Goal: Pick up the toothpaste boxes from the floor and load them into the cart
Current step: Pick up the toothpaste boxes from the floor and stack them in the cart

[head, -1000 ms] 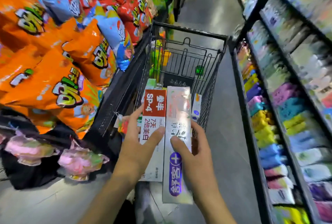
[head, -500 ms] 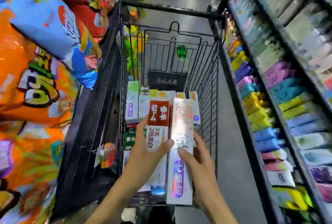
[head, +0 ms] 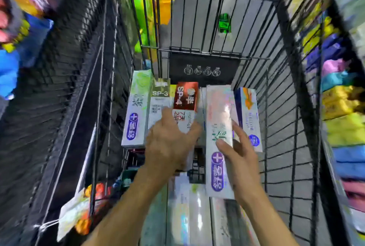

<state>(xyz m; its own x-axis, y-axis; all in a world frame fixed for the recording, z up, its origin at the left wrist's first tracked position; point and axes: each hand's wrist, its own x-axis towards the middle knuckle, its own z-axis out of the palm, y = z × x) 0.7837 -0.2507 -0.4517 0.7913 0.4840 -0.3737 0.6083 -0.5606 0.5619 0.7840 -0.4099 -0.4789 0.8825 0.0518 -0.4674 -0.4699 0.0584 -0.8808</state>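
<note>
Two hands lower toothpaste boxes into a wire cart [head: 280, 91], seen from above. The left hand [head: 169, 143] grasps the red-topped SP-4 box [head: 185, 97] around its lower half, thumb on one long edge and fingers hidden behind the other. The right hand [head: 240, 159] holds the long pale box [head: 219, 127] the same way, thumb lying across its printed face. Both boxes point toward the cart's far wall, just above the row already loaded there: a green-and-white box [head: 136, 111] nearest the cart's left wall, an SP-3 box [head: 160, 95] beside it, and a white-and-orange box [head: 247, 111] against the cart's right wall. More boxes [head: 187, 210] lie at the cart's near end, below the wrists.

Handling, as a judgement: such cartons are light, stiff along their length, and glossy, hence somewhat slippery; their thin walls dent under a hard squeeze. A grip across the narrow width near mid-length, as shown, balances each box. The open gap in the far row, between the SP-3 box and the white-and-orange box, appears wide enough for both.
</note>
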